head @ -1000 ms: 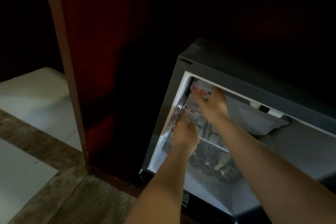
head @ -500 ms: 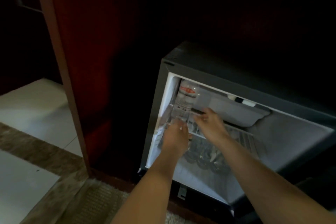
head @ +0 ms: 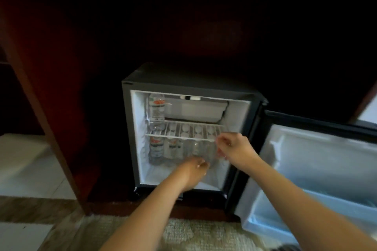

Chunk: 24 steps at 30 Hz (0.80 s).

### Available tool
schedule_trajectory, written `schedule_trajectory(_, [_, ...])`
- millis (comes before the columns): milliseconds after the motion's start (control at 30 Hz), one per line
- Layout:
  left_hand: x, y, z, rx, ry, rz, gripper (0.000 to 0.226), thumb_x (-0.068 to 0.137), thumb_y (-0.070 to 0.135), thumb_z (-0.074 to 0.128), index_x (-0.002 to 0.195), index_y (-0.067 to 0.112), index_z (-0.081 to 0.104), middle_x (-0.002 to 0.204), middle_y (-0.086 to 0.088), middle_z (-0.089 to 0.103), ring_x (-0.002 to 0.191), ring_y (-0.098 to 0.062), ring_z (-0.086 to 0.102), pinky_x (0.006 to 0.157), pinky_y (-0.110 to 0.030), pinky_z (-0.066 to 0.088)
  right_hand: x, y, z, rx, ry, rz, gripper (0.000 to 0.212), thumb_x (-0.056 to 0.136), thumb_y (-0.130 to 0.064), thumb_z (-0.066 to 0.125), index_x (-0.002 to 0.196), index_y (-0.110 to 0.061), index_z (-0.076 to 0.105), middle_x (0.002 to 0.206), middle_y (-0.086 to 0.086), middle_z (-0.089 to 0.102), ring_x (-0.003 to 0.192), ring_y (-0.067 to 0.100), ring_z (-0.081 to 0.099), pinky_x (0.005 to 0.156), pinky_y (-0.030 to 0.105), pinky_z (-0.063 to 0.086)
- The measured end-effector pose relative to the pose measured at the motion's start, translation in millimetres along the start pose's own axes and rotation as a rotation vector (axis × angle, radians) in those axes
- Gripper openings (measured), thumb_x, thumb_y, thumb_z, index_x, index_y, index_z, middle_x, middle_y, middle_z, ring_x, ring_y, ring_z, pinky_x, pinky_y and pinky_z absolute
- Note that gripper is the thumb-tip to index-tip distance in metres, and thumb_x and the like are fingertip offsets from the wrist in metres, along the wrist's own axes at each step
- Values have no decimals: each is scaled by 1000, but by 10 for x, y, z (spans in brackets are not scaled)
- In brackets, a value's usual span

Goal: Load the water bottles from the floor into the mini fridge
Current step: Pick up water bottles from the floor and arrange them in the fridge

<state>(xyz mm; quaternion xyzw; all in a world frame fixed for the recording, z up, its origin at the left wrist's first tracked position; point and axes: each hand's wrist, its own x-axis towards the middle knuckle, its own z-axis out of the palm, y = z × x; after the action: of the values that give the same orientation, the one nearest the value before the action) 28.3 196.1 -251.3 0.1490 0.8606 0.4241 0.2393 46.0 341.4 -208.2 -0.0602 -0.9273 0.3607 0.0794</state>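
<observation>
1. Under the dark wooden cabinet, the mini fridge (head: 126, 128) stands with its door (head: 318, 159) swung wide to the right, and both hands work at its mouth.
2. The left hand (head: 193, 169) is low, in front of the lower compartment, with its fingers curled close to the bottles there. Blur hides whether it grips one.
3. The right hand (head: 234, 146) is higher, at the right front corner of the wire shelf (head: 173, 136). Thumb and forefinger draw together at the rail, but it cannot be told whether they pinch it or only lie beside it.
4. The step looks like settling the load. It is done well if the right hand steadies the light shelf while the left nudges each bottle upright, back and snug to its neighbour. A bottle left leaning forward would likely foul the door.
5. On the shelf, one labelled bottle (head: 156, 112) stands upright at the far left, against the wall and beside the freezer box (head: 195, 110). The shelf looks able to take more to the right of it.
6. Below the shelf, a row of bottles (head: 173, 149) stands from the left wall toward the right. Caps seen through the wires suggest more than one rank, though the count is unclear.
7. The door bin (head: 306, 208) is too blurred to show what it holds.
</observation>
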Motion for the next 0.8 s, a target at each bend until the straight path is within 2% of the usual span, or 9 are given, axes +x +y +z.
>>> schedule_trajectory(100, [-257, 221, 101, -5, 46, 54, 28, 96, 34, 43, 83, 18, 61, 98, -13, 68, 96, -30, 64, 94, -39, 47, -375, 80, -341, 46, 26, 25, 23, 90, -18, 51, 71, -21, 63, 70, 4, 69, 67, 20, 69, 70, 35, 54])
schedule_trajectory(167, [-428, 400, 158, 4, 46, 96, 28, 96, 33, 43, 78, 18, 59, 90, -10, 67, 90, -29, 65, 93, -41, 47, -612, 144, -569, 65, 39, 37, 21, 92, -18, 50, 81, -9, 65, 71, 6, 67, 63, 20, 68, 65, 30, 53])
schedule_trajectory(267, [-660, 702, 272, 69, -10, 146, 27, 97, 31, 42, 77, 23, 58, 100, -14, 69, 96, -30, 65, 94, -44, 49, -955, 267, -891, 76, 64, 59, 19, 94, -15, 50, 84, -7, 64, 70, 6, 65, 60, 17, 64, 55, 14, 48])
schedule_trajectory(400, [-918, 1107, 600, 161, -111, 208, 32, 98, 30, 42, 93, 6, 63, 105, -16, 68, 102, -29, 64, 94, -41, 48, -1428, 533, -1250, 89, 89, 119, 17, 93, -16, 50, 85, -11, 64, 74, 6, 67, 61, 16, 65, 63, 31, 53])
schedule_trajectory(433, [-979, 1197, 715, 184, -148, 230, 31, 98, 29, 42, 93, 6, 62, 103, -15, 67, 102, -29, 64, 94, -40, 48, -1554, 622, -1325, 91, 98, 135, 16, 93, -16, 50, 85, -13, 63, 74, 5, 67, 61, 14, 65, 62, 31, 53])
schedule_trajectory(500, [-1075, 1347, 960, 232, -227, 267, 27, 97, 29, 44, 86, 11, 60, 100, -11, 66, 101, -29, 64, 94, -40, 48, -1804, 806, -1459, 93, 119, 170, 14, 93, -16, 51, 86, -15, 63, 74, 2, 67, 59, 11, 63, 59, 26, 51])
schedule_trajectory(600, [-1163, 1500, 1327, 309, -296, 337, 28, 96, 31, 45, 96, 9, 62, 106, -15, 66, 101, -30, 63, 95, -42, 49, -2221, 1047, -1627, 119, 126, 232, 13, 94, -18, 51, 90, -14, 63, 74, -1, 65, 60, 11, 62, 57, 20, 48])
schedule_trajectory(700, [-1267, 1656, 1833, 329, -413, 380, 20, 96, 32, 46, 89, 18, 59, 103, -13, 66, 100, -29, 64, 96, -43, 48, -2773, 1346, -1756, 154, 160, 326, 14, 95, -15, 50, 93, -10, 63, 77, 4, 65, 64, 13, 61, 61, 25, 47])
schedule_trajectory(800, [-1391, 1690, 2355, 281, -512, 354, 20, 97, 28, 44, 88, 16, 57, 101, -11, 63, 91, -24, 63, 85, -35, 48, -3308, 1615, -1740, 165, 161, 424, 13, 95, -13, 49, 98, -12, 61, 79, 2, 64, 67, 14, 62, 62, 24, 49])
